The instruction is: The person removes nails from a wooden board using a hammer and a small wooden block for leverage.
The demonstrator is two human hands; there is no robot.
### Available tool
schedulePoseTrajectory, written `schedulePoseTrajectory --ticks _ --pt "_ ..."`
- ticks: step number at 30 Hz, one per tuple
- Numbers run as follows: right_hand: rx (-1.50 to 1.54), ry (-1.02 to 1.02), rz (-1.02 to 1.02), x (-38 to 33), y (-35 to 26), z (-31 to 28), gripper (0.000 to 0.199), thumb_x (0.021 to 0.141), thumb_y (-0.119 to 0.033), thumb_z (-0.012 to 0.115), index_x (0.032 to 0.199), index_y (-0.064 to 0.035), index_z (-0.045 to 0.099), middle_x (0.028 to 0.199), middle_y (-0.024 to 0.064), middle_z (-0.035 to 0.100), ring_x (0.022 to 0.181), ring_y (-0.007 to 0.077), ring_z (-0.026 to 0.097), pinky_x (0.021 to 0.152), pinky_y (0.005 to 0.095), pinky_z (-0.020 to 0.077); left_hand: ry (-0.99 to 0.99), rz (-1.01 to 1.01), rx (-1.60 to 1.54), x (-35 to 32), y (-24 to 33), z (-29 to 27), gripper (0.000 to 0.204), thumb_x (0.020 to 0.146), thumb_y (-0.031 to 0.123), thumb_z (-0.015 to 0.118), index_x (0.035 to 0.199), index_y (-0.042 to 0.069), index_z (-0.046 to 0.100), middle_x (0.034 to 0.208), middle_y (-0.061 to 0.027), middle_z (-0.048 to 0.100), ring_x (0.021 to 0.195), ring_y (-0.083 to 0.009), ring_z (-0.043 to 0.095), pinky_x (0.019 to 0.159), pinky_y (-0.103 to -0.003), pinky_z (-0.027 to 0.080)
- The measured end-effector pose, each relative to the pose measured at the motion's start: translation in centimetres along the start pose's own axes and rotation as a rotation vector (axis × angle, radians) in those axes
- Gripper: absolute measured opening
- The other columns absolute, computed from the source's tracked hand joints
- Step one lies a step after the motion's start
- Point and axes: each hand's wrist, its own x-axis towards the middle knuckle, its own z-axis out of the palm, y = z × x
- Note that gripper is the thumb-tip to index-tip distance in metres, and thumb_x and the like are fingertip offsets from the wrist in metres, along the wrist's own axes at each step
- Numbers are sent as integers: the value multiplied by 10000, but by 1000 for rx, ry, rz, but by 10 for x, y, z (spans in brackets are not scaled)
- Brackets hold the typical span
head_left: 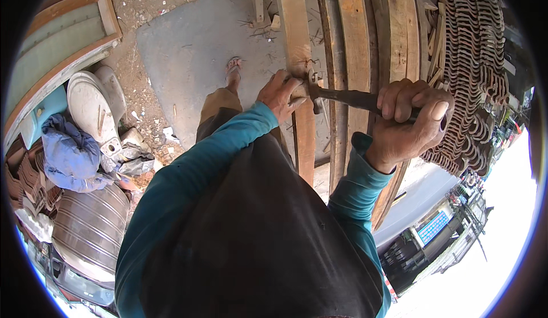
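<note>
My right hand [412, 111] is wrapped round the dark handle of a hammer [348, 97], which lies roughly level across the timber. The hammer's metal head rests at a long wooden beam [304, 141], close to a few bent nails [308, 63] on its surface. Just left of the head, my left hand [278, 95] is closed on a small pale block [298, 92], which looks like wood. My left fingers partly hide this block, and the contact between hammer head and beam cannot be made out fully.
More long beams [355, 33] lie side by side to the right, beyond them stacked curved roof tiles [471, 44]. A grey sheet [182, 44] covers the ground by my foot. At left are a framed panel [63, 38], a toilet seat lid [88, 98], a blue bundle [71, 150] and a brown ribbed drum [94, 224].
</note>
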Motion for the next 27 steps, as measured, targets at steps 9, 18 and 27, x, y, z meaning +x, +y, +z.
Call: schedulePoseTrajectory --ticks 9,18,27 --pt "133 -167 209 13 -24 -55 451 1075 -382 345 802 -55 494 556 55 403 458 155 359 462 316 362 368 -466 -262 82 1 9 1057 803 611 756 1477 -64 300 1386 -316 467 1310 -425 475 1126 -466 401" --pt "426 -144 470 -8 -25 -125 308 976 -299 570 763 -89 498 622 -4 412 495 92 348 477 261 279 552 -486 -199 142 1 91 1151 782 668 728 1460 -155 293 1368 -349 531 1278 -427 543 1089 -430 442" --pt "303 -219 24 -121 -52 -182 358 993 -390 556 836 -74 497 545 51 437 486 180 398 534 366 359 397 -645 -122 127 28 92 1002 809 771 607 1276 -113 556 1292 -314 609 1235 -436 577 1056 -443 463"
